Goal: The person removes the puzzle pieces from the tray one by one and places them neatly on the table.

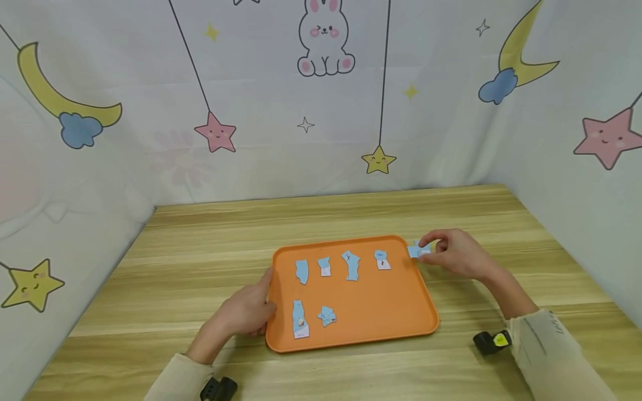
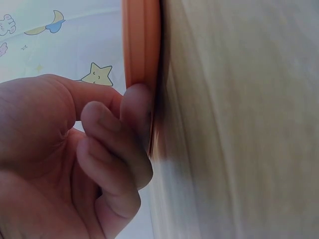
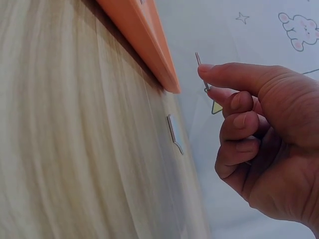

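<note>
Pale wood-grained tabletop (image 1: 200,234) runs beneath a rectangular orange tray (image 1: 377,309); my left hand (image 1: 247,309) grips its left edge with curled fingers. Beside the far right corner, my right hand (image 1: 458,253) pinches a flat light-blue piece (image 3: 198,58) between thumb and forefinger. Only my right-wrist view separates it from a second thin piece (image 3: 174,133) lying on the tabletop.

The right fingers (image 1: 431,236) hide part of the blue pieces (image 1: 413,252) by the far right corner of the tray (image 1: 371,312). Printing (image 1: 383,263) on those inside is too small to read. The rabbit's ears (image 1: 314,5), right pink star (image 1: 607,139) and both sleeves (image 1: 551,351) are cut off.
</note>
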